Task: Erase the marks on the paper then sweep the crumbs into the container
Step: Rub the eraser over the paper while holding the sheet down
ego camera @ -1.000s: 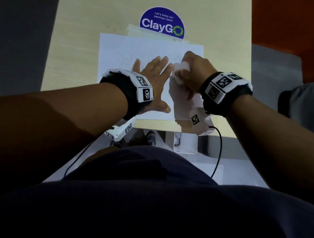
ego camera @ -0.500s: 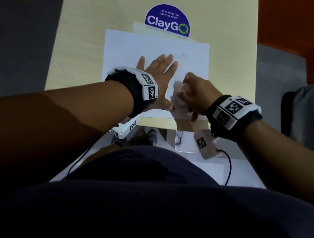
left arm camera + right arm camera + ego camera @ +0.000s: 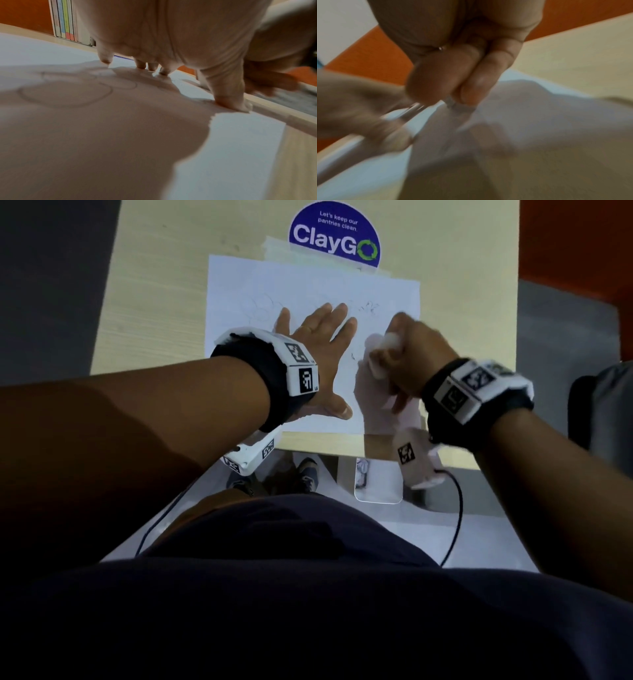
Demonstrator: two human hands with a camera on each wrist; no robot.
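A white sheet of paper (image 3: pixel 274 285) lies taped to the light wooden table (image 3: pixel 154 313). Faint pencil loops (image 3: pixel 260 309) sit left of my left hand (image 3: pixel 318 344) and small scribbles (image 3: pixel 368 309) beyond its fingertips. That hand lies flat on the sheet, fingers spread; in the left wrist view its thumb (image 3: pixel 229 102) presses the paper (image 3: pixel 240 135) near a drawn oval (image 3: pixel 65 93). My right hand (image 3: pixel 387 350) grips a white eraser (image 3: pixel 383 342) on the sheet's right part. In the blurred right wrist view its fingers (image 3: pixel 471 88) pinch the eraser (image 3: pixel 453 105) against the paper.
A blue ClayGo sticker (image 3: pixel 334 237) and masking tape (image 3: pixel 308 256) sit at the sheet's far edge. A clear rectangular container (image 3: pixel 376 484) shows below the table's near edge. A grey seat (image 3: pixel 603 405) stands to the right, with orange wall behind.
My right hand with the eraser slid toward the near edge, then back up the sheet. My left hand stayed flat in place.
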